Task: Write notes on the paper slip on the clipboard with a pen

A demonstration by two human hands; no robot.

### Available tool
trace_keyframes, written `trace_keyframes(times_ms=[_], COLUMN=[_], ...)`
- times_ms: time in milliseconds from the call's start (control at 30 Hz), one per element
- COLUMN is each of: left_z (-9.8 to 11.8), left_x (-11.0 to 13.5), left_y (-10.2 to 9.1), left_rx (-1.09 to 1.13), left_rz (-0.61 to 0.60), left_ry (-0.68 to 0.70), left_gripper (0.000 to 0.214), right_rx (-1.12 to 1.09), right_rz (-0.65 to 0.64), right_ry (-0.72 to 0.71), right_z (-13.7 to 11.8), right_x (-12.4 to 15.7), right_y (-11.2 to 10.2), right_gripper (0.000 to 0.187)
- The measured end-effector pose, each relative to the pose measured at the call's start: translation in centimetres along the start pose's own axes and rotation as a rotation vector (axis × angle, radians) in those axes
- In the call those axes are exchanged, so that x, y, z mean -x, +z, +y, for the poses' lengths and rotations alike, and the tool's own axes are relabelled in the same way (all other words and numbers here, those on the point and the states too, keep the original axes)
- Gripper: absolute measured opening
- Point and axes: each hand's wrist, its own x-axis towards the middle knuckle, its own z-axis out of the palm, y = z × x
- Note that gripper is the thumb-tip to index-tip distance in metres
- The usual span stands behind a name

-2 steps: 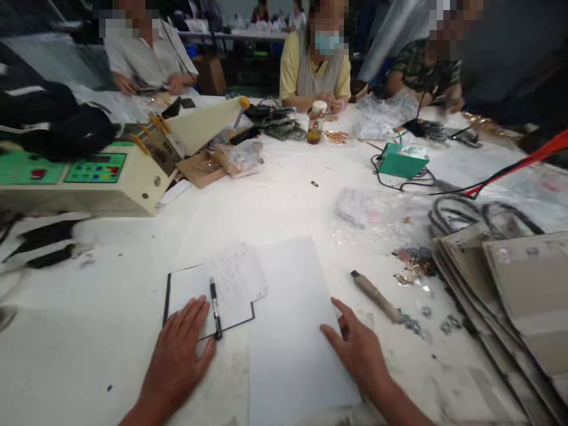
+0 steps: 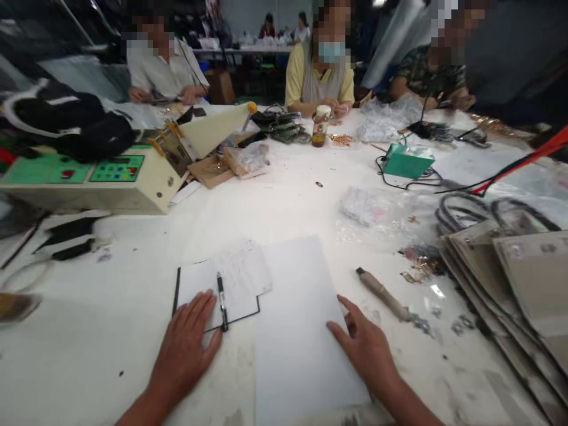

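Observation:
My left hand lies flat, fingers stretched out, over the lower left part of an open notebook. A black and clear pen rests on the notebook just right of those fingers. Handwriting covers a loose sheet on the notebook's right side. Beside it lies a large blank white sheet. My right hand is at that sheet's right edge, thumb and forefinger apart, with nothing held. To its right is a tape-wrapped tool with a dark tip.
Flat beige bag pieces with grey handles are stacked at the right. A cream machine with a green panel stands at the left. Further back are a green box with cables, a drink bottle and plastic bags. Several people sit across the table.
The view has shifted slightly, so most things appear a little further right. Both hands keep the same pose beside the notebook and sheet.

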Motion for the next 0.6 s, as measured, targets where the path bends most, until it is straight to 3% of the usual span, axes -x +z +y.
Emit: trace_keyframes(times_ms=[200,267,433,500,600], left_z=[1.0,1.8,4.0,4.2,3.5], left_x=[0.2,0.5,4.3,6.3,8.2], left_y=[0.2,-0.2,-2.0,-2.4,-2.1], left_rx=[0.005,0.017,-0.026,-0.023,-0.008], left_rz=[0.026,0.028,0.162,0.190,0.222], left_ry=[-0.059,-0.106,-0.216,-0.198,-0.176], left_gripper=[0.056,0.052,0.050,0.051,0.051], right_rx=[0.002,0.000,-0.089,-0.145,-0.073], right_rz=[0.122,0.234,0.413,0.381,0.134], right_ry=[-0.164,-0.232,-0.444,-0.555,-0.629], right_z=[1.8,1.4,1.1,2.2,4.5], right_x=[0.4,1.0,6.8,10.7,16.9], right_y=[0.5,0.3,-0.5,0.0,2.0], right_gripper=[0.063,0.060,0.054,0.041,0.020])
